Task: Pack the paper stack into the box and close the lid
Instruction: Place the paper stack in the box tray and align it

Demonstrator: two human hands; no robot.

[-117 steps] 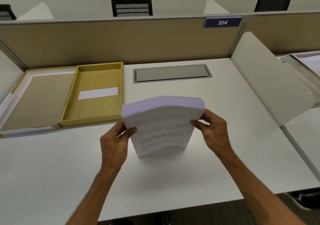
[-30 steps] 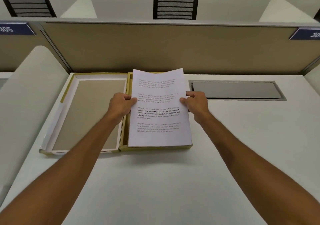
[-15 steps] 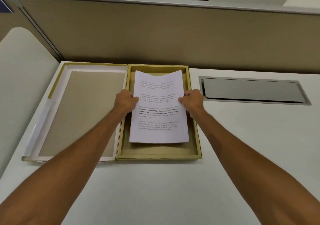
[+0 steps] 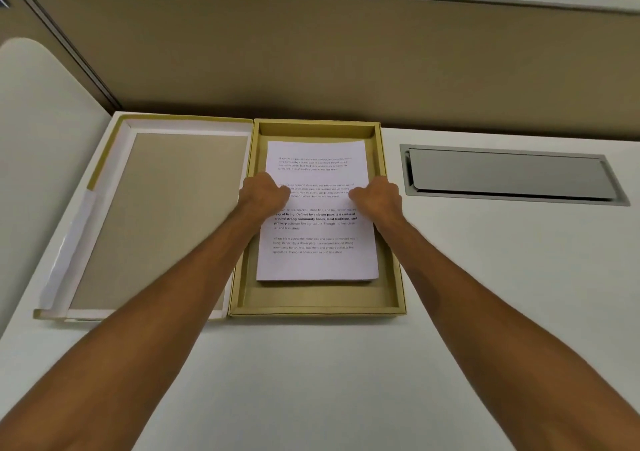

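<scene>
1. The thick white printed paper stack [image 4: 317,208] lies flat inside the shallow mustard-yellow cardboard box [image 4: 317,303], face up; bare box floor shows past its near and far edges.
2. The left hand [image 4: 264,192] is curled at the stack's left edge, its grip closed on that edge; the fingertips are hidden under the paper, so I cannot tell how far they reach.
3. The right hand [image 4: 375,196] mirrors it on the right edge, grip likewise clamped on the stack, thumb on top of the page.
4. The hinged lid with white rim and tan lining [image 4: 156,218] lies open and flat, just left of the box and joined to it along the side.
5. Both rest on the white table [image 4: 311,381]; a grey rectangular metal cable hatch [image 4: 509,175] is set into the table to the right, apart from the box; a tan partition panel [image 4: 329,59] stands behind.
</scene>
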